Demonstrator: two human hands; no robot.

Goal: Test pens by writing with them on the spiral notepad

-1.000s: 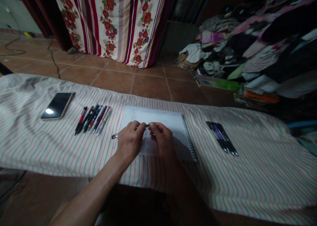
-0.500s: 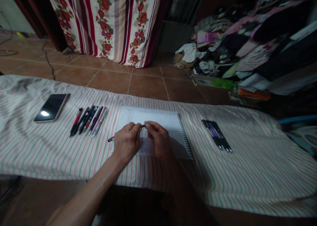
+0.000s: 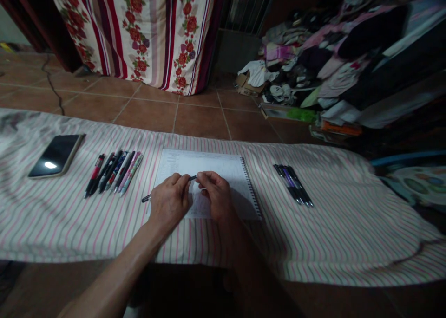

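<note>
A black pen (image 3: pixel 146 198) lies across my left hand (image 3: pixel 169 199), which is closed around its barrel. One end pokes out left of the hand and the other shows beyond the thumb. My right hand (image 3: pixel 216 195) pinches that far end between thumb and fingertips; the small part inside the pinch is hidden. Both hands are above an open spiral notebook (image 3: pixel 216 161) with writing on its page and its coil along the right side. Left of the notebook several pens (image 3: pixel 114 171) lie side by side. On its right rests a smaller row of black and purple pens (image 3: pixel 293 184).
A dark phone (image 3: pixel 57 156) lies on the striped cloth (image 3: pixel 334 234) covering the table, at the left. Beyond the table are a tiled floor (image 3: pixel 146 109), a flowered curtain (image 3: pixel 156 35) and a heap of clothes (image 3: pixel 313 58). A blue-rimmed item (image 3: pixel 411 159) stands at the right.
The whole scene has shifted slightly left in the picture as my head turned. Both hands keep their grip on the pen, with only slight finger movement.
</note>
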